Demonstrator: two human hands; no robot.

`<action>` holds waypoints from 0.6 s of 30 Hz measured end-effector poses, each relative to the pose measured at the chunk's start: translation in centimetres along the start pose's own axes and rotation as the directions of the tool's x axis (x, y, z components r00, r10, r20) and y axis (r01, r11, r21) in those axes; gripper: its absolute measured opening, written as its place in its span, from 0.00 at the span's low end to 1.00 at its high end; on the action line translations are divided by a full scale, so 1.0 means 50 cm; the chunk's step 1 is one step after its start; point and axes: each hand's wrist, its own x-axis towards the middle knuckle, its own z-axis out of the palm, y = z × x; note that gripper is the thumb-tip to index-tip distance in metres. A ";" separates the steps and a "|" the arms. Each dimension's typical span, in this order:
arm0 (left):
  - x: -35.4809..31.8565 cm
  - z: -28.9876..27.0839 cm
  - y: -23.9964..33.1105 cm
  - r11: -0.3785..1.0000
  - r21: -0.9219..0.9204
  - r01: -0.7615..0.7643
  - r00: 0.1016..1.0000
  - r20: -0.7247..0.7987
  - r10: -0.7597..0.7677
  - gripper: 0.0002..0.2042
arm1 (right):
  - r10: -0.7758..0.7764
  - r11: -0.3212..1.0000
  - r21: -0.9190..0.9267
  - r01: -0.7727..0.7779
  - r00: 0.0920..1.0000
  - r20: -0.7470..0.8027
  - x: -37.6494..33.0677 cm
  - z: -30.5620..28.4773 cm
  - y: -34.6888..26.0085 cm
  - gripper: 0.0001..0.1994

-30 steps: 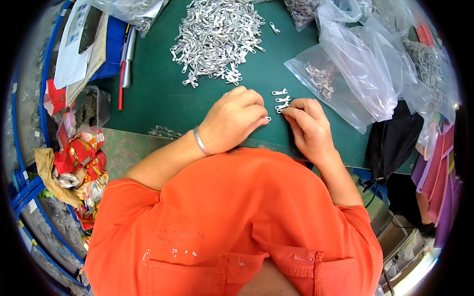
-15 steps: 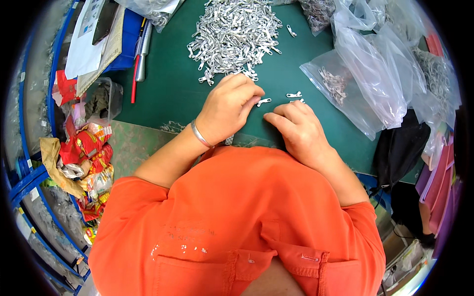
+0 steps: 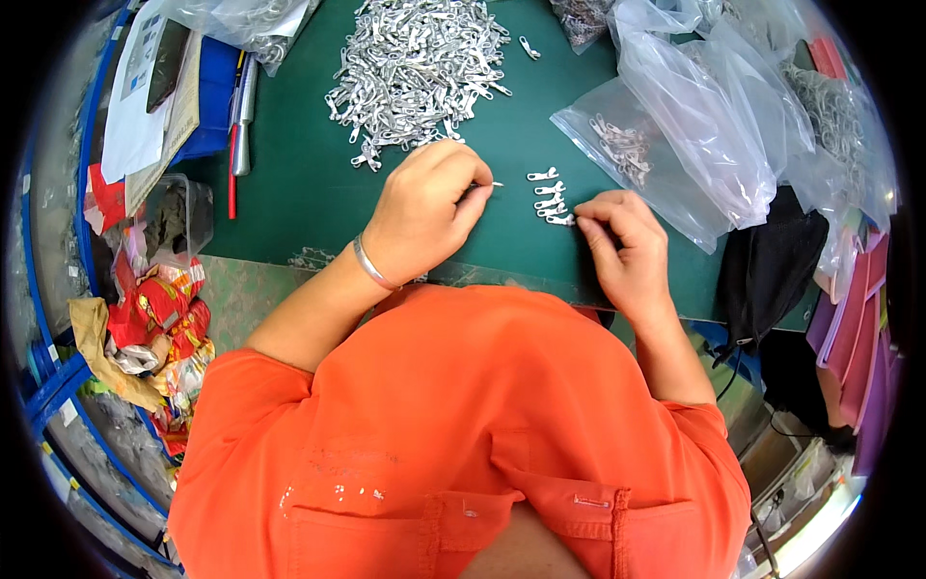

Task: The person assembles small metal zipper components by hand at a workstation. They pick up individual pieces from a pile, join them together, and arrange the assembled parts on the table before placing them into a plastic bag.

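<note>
A large heap of silvery zipper sliders (image 3: 420, 72) lies on the green tabletop ahead of me. Just below it, my left hand (image 3: 424, 207) is closed in a pinch, and the tip of one zipper slider (image 3: 497, 183) pokes out between thumb and forefinger. To the right, several zipper sliders lie in a short column, the top one (image 3: 543, 175) slightly apart from the others. My right hand (image 3: 629, 246) pinches the end of the lowest zipper slider (image 3: 559, 220) of that column with thumb and fingertips. A silver bangle (image 3: 371, 262) circles my left wrist.
Clear plastic bags (image 3: 690, 125), one with sliders inside, cover the right side. A single slider (image 3: 529, 47) lies right of the heap. Pens (image 3: 241, 121), papers (image 3: 145, 116) and a clear plastic tub (image 3: 198, 217) are at the left. A black bag (image 3: 776, 261) hangs by the right edge.
My right hand has shifted right to the lower end of the column, uncovering more sliders. The left hand now has a slider in its pinch. The whole view has shifted slightly.
</note>
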 end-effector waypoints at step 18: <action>0.013 0.028 0.042 0.294 -0.757 0.583 0.748 0.359 -0.558 0.06 | -0.078 0.952 0.297 0.068 0.997 0.021 0.034 0.031 -0.027 0.09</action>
